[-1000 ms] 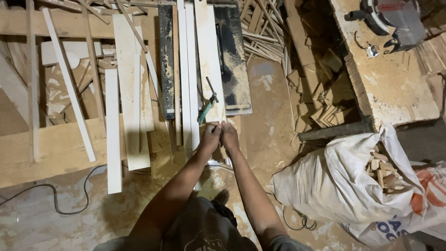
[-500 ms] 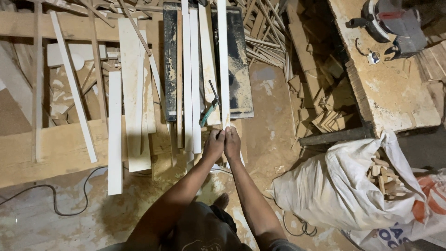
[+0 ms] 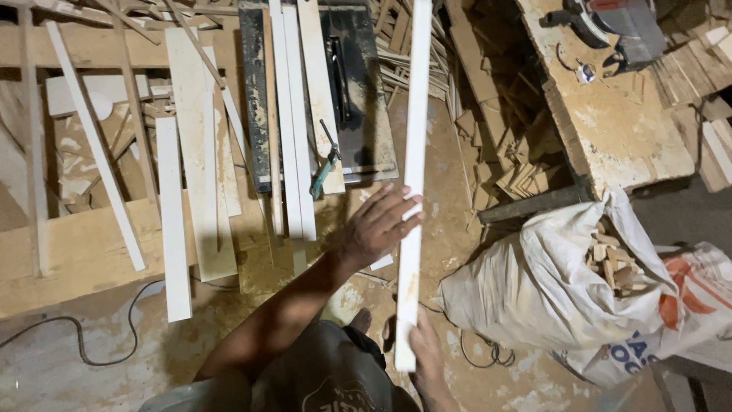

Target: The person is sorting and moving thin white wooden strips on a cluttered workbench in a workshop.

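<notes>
Biggest thing in the room is the workbench (image 3: 610, 130) at upper right, its chipboard top dusty, with a power saw (image 3: 618, 23) at its far end. Below it slumps a white sack (image 3: 534, 282) stuffed with wood offcuts (image 3: 610, 263); it lies over a second sack (image 3: 686, 305) with an orange patch and dark blue lettering near the bottom edge. Left of centre a dark board (image 3: 358, 99) lies on the floor under several pale planks (image 3: 293, 114), and a teal-handled hammer (image 3: 326, 172) rests at its lower edge. More planks and thin sticks are strewn across the left side, and a black cable (image 3: 84, 347) loops over the floor.

The long white strip (image 3: 414, 175) stands up in front of the person, running from the top of view down past the knees. The left hand (image 3: 377, 225) is spread, fingers flat against the strip's middle. The right hand (image 3: 423, 355) is curled round its lower end, pinching it.

Half a second ago both hands were bunched together at the strip's bottom end, the strip lying over the board; now it is raised and further right, with the hands well apart
</notes>
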